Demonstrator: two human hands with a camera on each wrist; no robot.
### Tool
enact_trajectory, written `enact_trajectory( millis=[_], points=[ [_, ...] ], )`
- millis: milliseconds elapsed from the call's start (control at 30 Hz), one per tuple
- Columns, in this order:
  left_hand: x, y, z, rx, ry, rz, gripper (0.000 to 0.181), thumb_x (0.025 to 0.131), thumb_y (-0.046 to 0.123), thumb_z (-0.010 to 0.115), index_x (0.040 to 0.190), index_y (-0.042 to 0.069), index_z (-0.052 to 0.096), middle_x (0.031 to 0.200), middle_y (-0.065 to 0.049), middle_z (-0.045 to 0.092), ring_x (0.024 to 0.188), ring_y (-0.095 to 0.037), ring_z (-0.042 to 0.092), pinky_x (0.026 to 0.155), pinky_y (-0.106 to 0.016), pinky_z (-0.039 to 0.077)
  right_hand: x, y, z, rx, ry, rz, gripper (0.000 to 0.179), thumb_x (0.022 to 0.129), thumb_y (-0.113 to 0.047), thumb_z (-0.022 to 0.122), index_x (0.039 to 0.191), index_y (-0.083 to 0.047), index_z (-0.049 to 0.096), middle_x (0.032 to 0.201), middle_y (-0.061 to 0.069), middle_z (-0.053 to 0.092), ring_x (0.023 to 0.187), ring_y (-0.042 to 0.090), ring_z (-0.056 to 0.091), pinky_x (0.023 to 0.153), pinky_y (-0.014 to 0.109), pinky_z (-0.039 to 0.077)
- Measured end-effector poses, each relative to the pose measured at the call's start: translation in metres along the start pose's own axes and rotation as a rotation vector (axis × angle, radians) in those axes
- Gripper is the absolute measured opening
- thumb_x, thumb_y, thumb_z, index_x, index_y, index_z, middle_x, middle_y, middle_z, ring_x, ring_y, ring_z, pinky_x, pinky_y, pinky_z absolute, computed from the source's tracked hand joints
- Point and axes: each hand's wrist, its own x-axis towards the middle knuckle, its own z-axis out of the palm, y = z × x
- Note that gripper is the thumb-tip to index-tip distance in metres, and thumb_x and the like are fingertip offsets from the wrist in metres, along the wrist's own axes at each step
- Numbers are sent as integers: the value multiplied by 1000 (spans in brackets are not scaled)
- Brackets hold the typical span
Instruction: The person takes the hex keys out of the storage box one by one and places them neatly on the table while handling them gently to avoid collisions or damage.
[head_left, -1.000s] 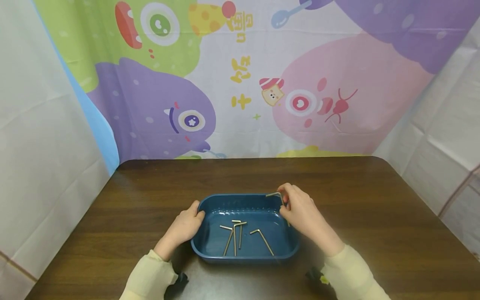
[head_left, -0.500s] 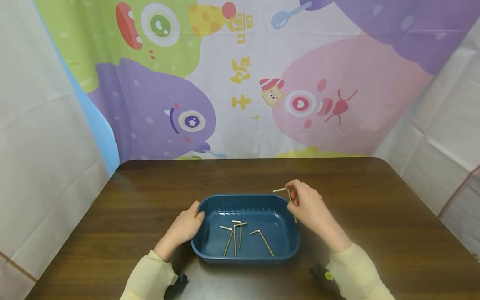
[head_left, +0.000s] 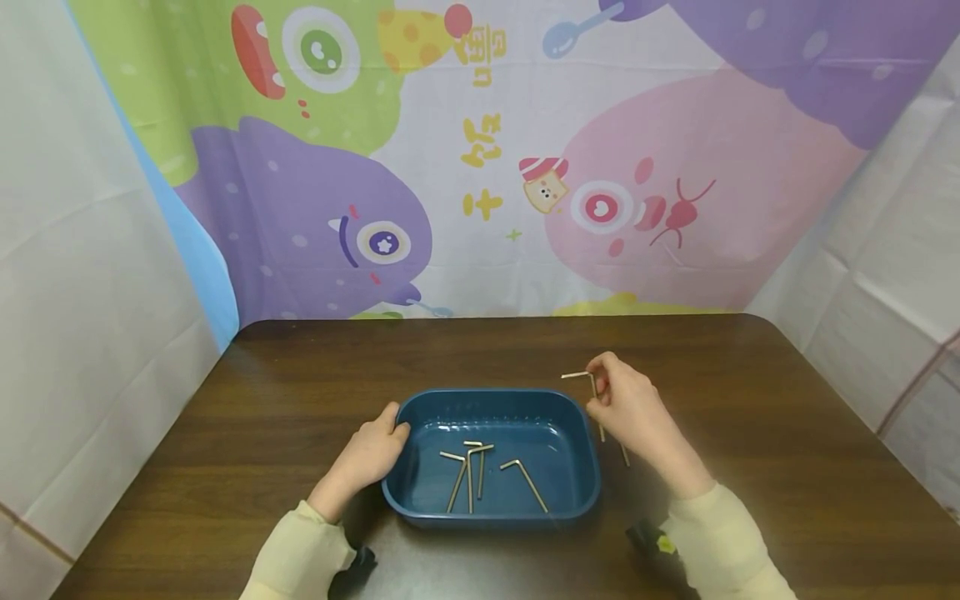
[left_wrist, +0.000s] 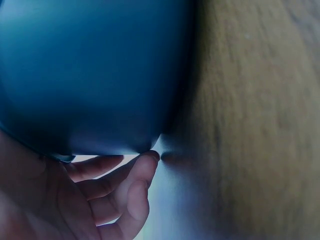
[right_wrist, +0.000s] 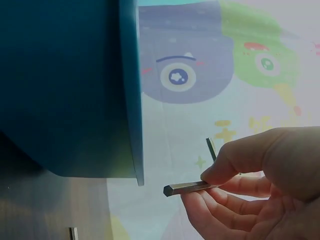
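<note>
The blue tray [head_left: 498,492] sits flat on the desk [head_left: 300,367] at the lower centre of the frame, within easy reach of both arms. At its left end, the person's left grip [head_left: 371,446] holds the wall, thumb over the rim and fingers outside, most likely to keep the light-looking tray from sliding. The left wrist view is dark and soft, so how firmly those fingers press is hard to judge.

Just past the tray's right end, the right grip [head_left: 630,408] pinches one L-shaped hex key [right_wrist: 186,188] between thumb and fingertips. It holds the long arm close to the bend, which leaves the short arm pointing left and the lower end hanging free; a hold there probably makes so thin a piece easier to steer. The key seems to be off the desk, near the rim but outside it.

Four more hex keys lie in the tray. Three form a loose cluster [head_left: 470,483] left of the tray's middle, some crossing, while a single key [head_left: 528,483] rests apart, to their right. Their long arms run toward the bottom of the frame, perhaps simply as they fell. Below the right hand, another metal rod [head_left: 626,455] lies on the desk beside the tray, partly hidden, so its full shape cannot be told.
</note>
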Motion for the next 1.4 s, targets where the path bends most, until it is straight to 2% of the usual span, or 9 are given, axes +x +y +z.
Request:
enact_trajectory(
  millis=[467,967,1167,1400],
  points=[
    [0,0,0,-1,1,-2,16,94,20,37,100,7,43,66,-5,38,64,-22,49,53,-31,38,2,10,-5,-12,-21,18,32,68,0,58,100,-1,50,74,2,47,63,15,45,59,30,37],
    [0,0,1,10,12,2,14,94,21,37,96,8,43,67,-7,43,66,-23,49,55,-33,39,4,20,-4,-28,-47,71,29,69,-3,56,97,-3,47,75,2,44,60,17,43,57,30,34],
    [1,-2,2,20,30,13,14,93,21,37,94,8,43,71,-8,47,67,-23,50,57,-35,41,5,26,-6,-32,-82,115,28,74,-6,57,100,-3,46,75,3,46,59,16,43,55,29,34],
    [1,-2,2,24,35,13,13,93,21,37,93,9,43,73,-9,48,68,-24,50,58,-36,41,5,34,-9,-42,-169,157,29,76,-6,56,102,1,46,76,5,46,59,16,43,53,29,33]
  ],
)
